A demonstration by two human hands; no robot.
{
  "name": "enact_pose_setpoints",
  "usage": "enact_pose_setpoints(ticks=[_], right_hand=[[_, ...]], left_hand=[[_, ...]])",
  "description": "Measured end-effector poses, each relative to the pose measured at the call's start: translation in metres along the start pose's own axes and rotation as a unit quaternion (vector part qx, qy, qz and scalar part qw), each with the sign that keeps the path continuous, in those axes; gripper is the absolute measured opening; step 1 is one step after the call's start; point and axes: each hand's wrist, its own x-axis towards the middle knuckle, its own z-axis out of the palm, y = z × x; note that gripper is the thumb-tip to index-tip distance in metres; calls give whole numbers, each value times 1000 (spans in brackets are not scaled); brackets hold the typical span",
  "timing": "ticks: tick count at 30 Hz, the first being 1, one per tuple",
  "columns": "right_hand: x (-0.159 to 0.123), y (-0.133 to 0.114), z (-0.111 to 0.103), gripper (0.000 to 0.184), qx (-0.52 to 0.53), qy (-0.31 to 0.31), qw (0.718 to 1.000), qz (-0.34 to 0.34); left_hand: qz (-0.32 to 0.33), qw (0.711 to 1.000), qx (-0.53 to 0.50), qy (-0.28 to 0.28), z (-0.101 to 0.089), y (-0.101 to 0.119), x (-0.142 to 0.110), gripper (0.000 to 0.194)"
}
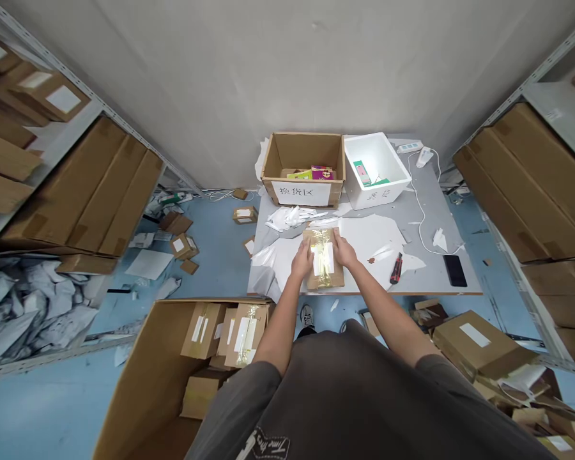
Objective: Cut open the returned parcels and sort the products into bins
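A small brown cardboard parcel (322, 260) with a white label and shiny tape lies on the grey table (431, 268) in front of me. My left hand (303, 259) grips its left side, fingers curled over the edge. My right hand (344, 250) holds the right side near the top, fingers bent onto it. Torn white paper scraps (292, 216) lie just beyond the parcel.
An open cardboard box (303, 167) and a white foam box (374, 169) stand at the table's back. A red utility knife (396, 268), a black phone (455, 270) and a white cable (419, 217) lie to the right. A big carton of parcels (182, 358) sits lower left.
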Motion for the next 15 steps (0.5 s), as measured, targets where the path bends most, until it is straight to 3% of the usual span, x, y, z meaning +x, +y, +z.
enact_pose_setpoints(ticks=[3,5,10,15], right_hand=[[-18,20,12,71,-5,2,1000,-24],[-33,32,24,68,-2,-12,999,-40],[-59,46,55,81,-19,-45,997,-59],[-64,39,73,63,-15,-8,1000,-15]], left_hand=[[-40,999,27,-15,12,-13,-14,69],[-24,998,28,-46,18,-23,-26,72],[6,991,41,-123,33,-39,-50,106],[-2,998,27,-64,44,-34,-49,79]])
